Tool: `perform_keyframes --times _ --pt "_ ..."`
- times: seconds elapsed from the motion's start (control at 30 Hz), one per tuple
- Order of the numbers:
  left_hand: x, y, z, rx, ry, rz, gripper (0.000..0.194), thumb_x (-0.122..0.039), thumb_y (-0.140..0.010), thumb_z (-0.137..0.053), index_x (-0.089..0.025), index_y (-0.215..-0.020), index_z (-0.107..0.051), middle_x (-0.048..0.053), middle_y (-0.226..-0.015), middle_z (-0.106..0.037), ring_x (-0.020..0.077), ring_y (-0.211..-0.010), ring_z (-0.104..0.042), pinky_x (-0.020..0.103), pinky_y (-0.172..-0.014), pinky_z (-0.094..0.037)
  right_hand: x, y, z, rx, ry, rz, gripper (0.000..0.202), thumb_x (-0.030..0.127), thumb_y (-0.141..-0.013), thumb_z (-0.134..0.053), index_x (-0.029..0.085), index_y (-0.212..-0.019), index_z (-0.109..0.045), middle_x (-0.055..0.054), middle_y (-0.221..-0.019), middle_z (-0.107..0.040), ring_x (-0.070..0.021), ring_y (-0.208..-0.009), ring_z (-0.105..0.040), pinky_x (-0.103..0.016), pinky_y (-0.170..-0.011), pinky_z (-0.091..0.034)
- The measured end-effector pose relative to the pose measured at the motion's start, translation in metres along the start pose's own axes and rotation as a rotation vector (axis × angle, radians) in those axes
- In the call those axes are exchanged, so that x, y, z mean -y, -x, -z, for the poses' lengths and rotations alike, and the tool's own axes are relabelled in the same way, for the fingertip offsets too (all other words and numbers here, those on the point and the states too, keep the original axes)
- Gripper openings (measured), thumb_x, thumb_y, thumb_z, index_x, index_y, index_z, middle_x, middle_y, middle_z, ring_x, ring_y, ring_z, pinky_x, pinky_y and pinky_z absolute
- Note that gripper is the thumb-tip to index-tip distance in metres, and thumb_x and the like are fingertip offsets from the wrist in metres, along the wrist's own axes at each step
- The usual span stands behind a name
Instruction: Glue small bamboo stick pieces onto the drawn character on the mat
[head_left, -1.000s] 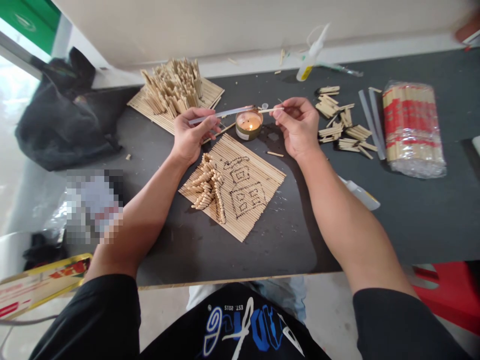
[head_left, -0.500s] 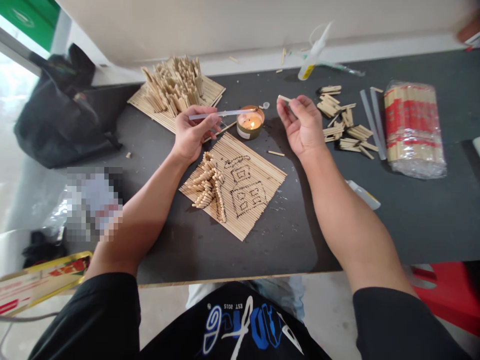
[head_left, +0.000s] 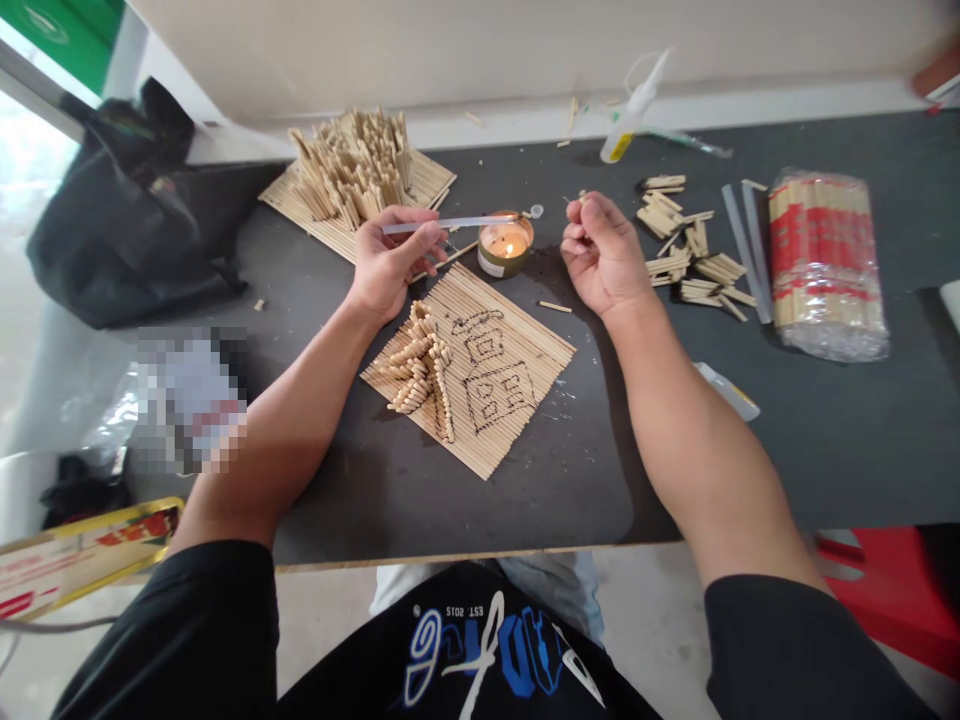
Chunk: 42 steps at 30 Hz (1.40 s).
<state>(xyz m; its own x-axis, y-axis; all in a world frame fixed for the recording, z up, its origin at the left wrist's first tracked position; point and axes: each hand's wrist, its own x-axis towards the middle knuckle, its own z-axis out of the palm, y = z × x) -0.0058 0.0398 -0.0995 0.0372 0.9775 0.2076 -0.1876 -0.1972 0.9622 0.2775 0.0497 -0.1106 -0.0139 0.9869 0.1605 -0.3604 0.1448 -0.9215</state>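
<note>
My left hand [head_left: 394, 260] is closed around a translucent glue stick [head_left: 450, 224], whose far end lies over the lit tin candle [head_left: 491, 264]. To the candle's right, my right hand [head_left: 604, 250] is raised, pinching a short wooden stick [head_left: 582, 196] mostly covered by the fingers. Below and between the hands lies a mat of wooden sticks [head_left: 517, 330] with dark character outlines drawn on it. Short upright stick pieces [head_left: 420, 370] stand along the outlines on its left side. One loose stick [head_left: 555, 306] rests just right of the mat.
Behind my left hand, a second mat [head_left: 431, 180] bears densely packed upright sticks [head_left: 352, 165]. Rightward are cut stick piles [head_left: 690, 250], spare glue sticks [head_left: 742, 245] and a wrapped stick bundle [head_left: 825, 260]. A glue bottle [head_left: 630, 120] stands near the wall; a black bag [head_left: 135, 220] is left.
The short stick in my right hand has turned and now shows less between the fingers, which have curled in. My left hand keeps the glue stick over the candle.
</note>
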Motion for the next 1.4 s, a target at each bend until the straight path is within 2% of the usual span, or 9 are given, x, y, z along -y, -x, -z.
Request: perform_keyframes --times 0.2,0.3,0.5,0.67,0.77,0.9,1.03,1.23,1.4 --pt "0.001 0.000 0.001 0.024 -0.033 -0.015 0.059 -0.061 -0.064 -0.091 -0.019 -0.092 -0.062 0.005 -0.078 -0.069 0.0109 -0.057 -0.066 0.016 -0.043 -0.047 0.002 0.008 -0.016 0.027 0.084 0.009 0.038 0.058 -0.065 -0.093 0.029 -0.080 -0.072 0.004 -0.067 -0.057 -0.0078 -0.053 -0.048 -0.024 -0.045 -0.042" --pt "-0.001 0.001 0.000 0.024 -0.023 -0.011 0.059 -0.061 -0.062 -0.092 -0.019 -0.092 -0.063 0.005 -0.079 -0.069 0.0113 -0.057 -0.065 0.017 -0.042 -0.047 0.003 0.008 -0.017 0.014 0.067 0.025 0.039 0.059 -0.064 -0.093 0.030 -0.083 -0.076 0.003 -0.070 -0.060 -0.0089 -0.057 -0.051 -0.025 -0.051 -0.047" --pt "0.000 0.000 0.001 0.046 -0.043 -0.002 0.058 -0.060 -0.062 -0.093 -0.020 -0.091 -0.062 0.005 -0.079 -0.068 0.0112 -0.059 -0.065 0.016 -0.043 -0.047 0.001 0.005 -0.011 0.030 0.126 0.004 0.051 0.077 -0.065 -0.083 0.034 -0.091 -0.075 0.000 -0.087 -0.065 -0.0172 -0.081 -0.062 -0.032 -0.066 -0.056" --pt "0.002 -0.002 0.002 0.070 -0.066 0.007 0.060 -0.061 -0.063 -0.091 -0.020 -0.094 -0.059 0.005 -0.082 -0.067 0.0119 -0.061 -0.066 0.019 -0.049 -0.052 -0.004 0.001 -0.010 0.001 0.148 0.034 0.053 0.081 -0.073 -0.074 0.029 -0.080 -0.068 -0.001 -0.074 -0.053 -0.0167 -0.071 -0.058 -0.034 -0.061 -0.051" --pt "-0.001 0.000 0.000 0.066 -0.070 0.005 0.059 -0.060 -0.064 -0.091 -0.020 -0.094 -0.059 0.006 -0.084 -0.068 0.0123 -0.063 -0.066 0.018 -0.049 -0.052 -0.007 0.001 -0.011 -0.021 0.167 0.051 0.053 0.077 -0.072 -0.078 0.026 -0.073 -0.062 0.000 -0.069 -0.049 -0.0149 -0.065 -0.054 -0.033 -0.058 -0.047" --pt "-0.002 0.001 -0.001 0.063 -0.058 -0.002 0.058 -0.059 -0.063 -0.092 -0.020 -0.092 -0.062 0.006 -0.083 -0.068 0.0122 -0.062 -0.065 0.017 -0.045 -0.049 -0.008 0.000 -0.009 -0.054 0.120 0.085 0.050 0.065 -0.060 -0.093 0.029 -0.077 -0.063 0.002 -0.073 -0.054 -0.0159 -0.068 -0.054 -0.035 -0.062 -0.048" --pt "0.000 -0.001 0.001 0.056 -0.072 0.016 0.059 -0.061 -0.061 -0.093 -0.021 -0.091 -0.064 0.006 -0.081 -0.069 0.0117 -0.060 -0.064 0.016 -0.043 -0.047 -0.004 0.000 -0.006 -0.038 0.044 0.070 0.043 0.058 -0.062 -0.095 0.037 -0.089 -0.068 0.002 -0.084 -0.064 -0.0202 -0.083 -0.057 -0.040 -0.076 -0.051" --pt "0.003 -0.003 0.003 0.078 -0.078 0.007 0.060 -0.064 -0.064 -0.091 -0.020 -0.095 -0.064 0.007 -0.083 -0.068 0.0120 -0.062 -0.065 0.016 -0.045 -0.048 -0.005 0.001 -0.008 -0.034 0.114 0.047 0.053 0.072 -0.067 -0.085 0.031 -0.095 -0.068 -0.002 -0.088 -0.063 -0.0245 -0.094 -0.063 -0.040 -0.073 -0.054" --pt "0.013 -0.007 0.008 0.107 -0.086 -0.054 0.064 -0.068 -0.066 -0.088 -0.019 -0.099 -0.064 0.006 -0.083 -0.067 0.0131 -0.063 -0.067 0.017 -0.046 -0.050 -0.010 0.001 -0.009 -0.022 0.172 0.097 0.042 0.070 -0.072 -0.083 0.034 -0.089 -0.070 -0.001 -0.086 -0.068 -0.0250 -0.088 -0.064 -0.046 -0.077 -0.055"
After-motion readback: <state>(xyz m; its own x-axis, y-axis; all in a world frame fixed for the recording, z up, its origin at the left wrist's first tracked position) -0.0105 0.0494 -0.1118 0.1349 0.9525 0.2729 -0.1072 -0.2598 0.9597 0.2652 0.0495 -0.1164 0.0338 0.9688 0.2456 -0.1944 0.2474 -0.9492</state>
